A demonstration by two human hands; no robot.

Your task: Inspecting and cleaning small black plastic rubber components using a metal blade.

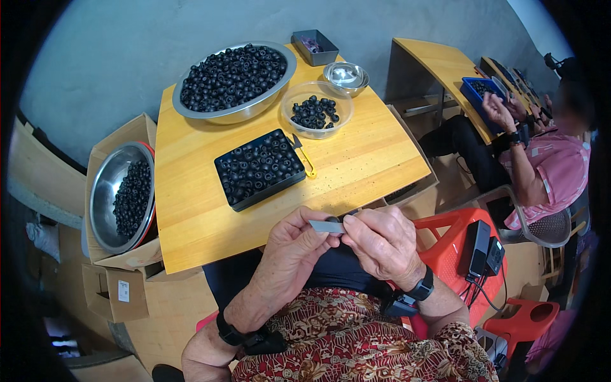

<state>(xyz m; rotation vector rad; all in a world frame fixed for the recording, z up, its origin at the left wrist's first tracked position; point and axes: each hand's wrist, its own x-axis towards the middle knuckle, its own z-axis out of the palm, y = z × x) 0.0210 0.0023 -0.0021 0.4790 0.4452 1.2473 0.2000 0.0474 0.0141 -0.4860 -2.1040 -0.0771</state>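
My left hand (286, 251) and my right hand (385, 242) meet over my lap at the table's near edge. Pinched in the right fingers is a flat grey blade (324, 226), its slanted end pointing left toward the left thumb. A small round black part (332, 219) shows just behind the blade, gripped by the left fingertips and mostly hidden. Beyond the hands, a black rectangular tray (254, 198) holds many black ring-shaped parts. Against its right side lies a small yellow-handled cutter (310, 164) with a dark blade.
On the wooden table (369, 165) stand a large metal bowl (235, 116) heaped with black parts, a clear plastic bowl (349, 105), small metal bowls (347, 75) and a grey bin (324, 54). Left is a boxed metal basin (105, 197); right, a red stool (445, 245) and a co-worker (547, 172).
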